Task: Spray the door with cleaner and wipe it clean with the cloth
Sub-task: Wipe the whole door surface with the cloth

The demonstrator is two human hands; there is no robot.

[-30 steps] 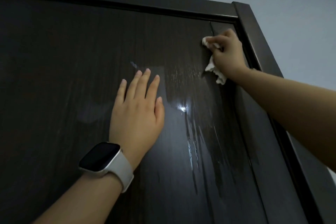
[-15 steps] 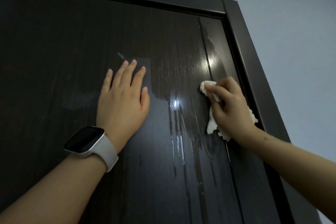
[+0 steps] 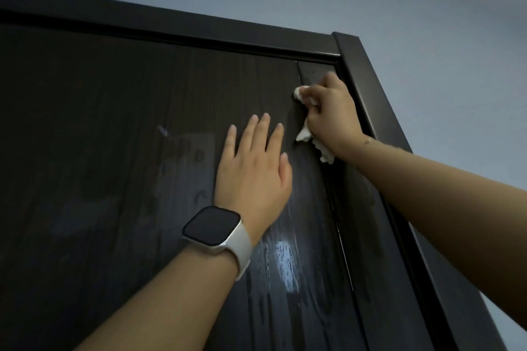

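Right hand (image 3: 332, 114), crumpled cloth (image 3: 303, 134), glossy door (image 3: 114, 122)

Place: I read this as an indoor room, likely a home.
Door (image 3: 128, 137): dark wood-grain, glossy, wet streaks low down.
Frame (image 3: 368, 88): matching dark trim along the top and right side.
Wall (image 3: 427, 8): plain, pale grey-blue, bare above and beside the frame.
Light: dim, one bright glare on the door.

- Left wrist: smartwatch (image 3: 212, 226), dark square face, pale band (image 3: 241, 251).
- Right wrist: thin chain bracelet (image 3: 368, 140).
- Both forearms bare, no sleeves showing.
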